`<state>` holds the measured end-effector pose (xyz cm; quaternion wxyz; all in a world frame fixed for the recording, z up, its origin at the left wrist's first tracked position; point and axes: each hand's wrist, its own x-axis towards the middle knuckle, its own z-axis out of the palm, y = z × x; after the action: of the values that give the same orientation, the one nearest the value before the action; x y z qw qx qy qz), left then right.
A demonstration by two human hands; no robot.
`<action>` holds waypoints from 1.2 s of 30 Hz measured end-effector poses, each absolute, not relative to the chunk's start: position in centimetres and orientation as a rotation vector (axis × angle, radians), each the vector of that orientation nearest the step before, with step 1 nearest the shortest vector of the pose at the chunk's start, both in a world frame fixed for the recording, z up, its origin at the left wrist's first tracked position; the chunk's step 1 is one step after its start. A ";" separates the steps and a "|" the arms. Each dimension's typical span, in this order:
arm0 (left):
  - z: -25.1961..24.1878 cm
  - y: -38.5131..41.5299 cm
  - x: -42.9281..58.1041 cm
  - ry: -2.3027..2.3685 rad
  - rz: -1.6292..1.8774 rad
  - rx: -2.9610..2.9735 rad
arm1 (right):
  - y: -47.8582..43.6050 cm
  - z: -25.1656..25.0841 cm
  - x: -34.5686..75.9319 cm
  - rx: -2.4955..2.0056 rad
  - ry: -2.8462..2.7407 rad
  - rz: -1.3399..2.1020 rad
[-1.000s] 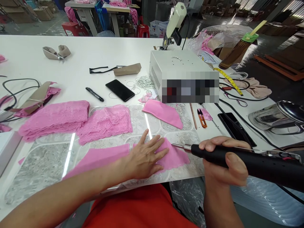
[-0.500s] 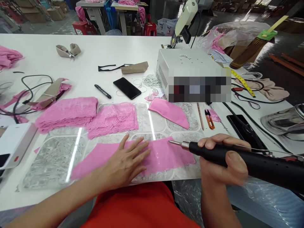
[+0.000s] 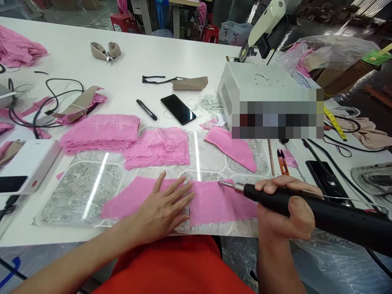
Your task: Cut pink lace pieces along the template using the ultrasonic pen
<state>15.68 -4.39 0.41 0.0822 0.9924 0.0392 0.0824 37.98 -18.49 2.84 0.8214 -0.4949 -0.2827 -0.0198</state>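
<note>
My left hand (image 3: 167,204) lies flat with its fingers spread on a long piece of pink cloth (image 3: 214,204). Right by the fingertips, the cloth's right part shows a straight edge, with a narrow strip of mat visible beside it. My right hand (image 3: 288,208) is wrapped round a black pen-shaped cutting tool (image 3: 339,220) with a slim metal tip. That tip points left at the cloth's upper edge; whether it touches is hard to tell. The cloth rests on a clear patterned mat (image 3: 76,192). A smaller pink cloth piece (image 3: 231,148) lies above it.
Stacks of pink lace cloth (image 3: 101,132) sit at the mat's back left. A grey metal box (image 3: 260,81) stands behind. Around are a phone (image 3: 178,109), a marker (image 3: 146,110), orange snips (image 3: 282,162), a second phone (image 3: 327,179), a white device (image 3: 30,163) and black cables (image 3: 346,163).
The view has turned slightly left, so the table's things sit further right. Both hands keep their poses. A narrow gap now shows in the cloth beside my left fingertips.
</note>
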 end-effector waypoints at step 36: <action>2.5 -2.6 14.2 0.313 0.340 3.016 | -18.1 3.5 38.7 -1.059 -0.310 -0.213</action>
<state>14.17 -2.64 2.53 0.0451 0.9875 0.1025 0.1112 38.67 -18.10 3.47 0.8463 -0.5021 -0.1469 -0.1009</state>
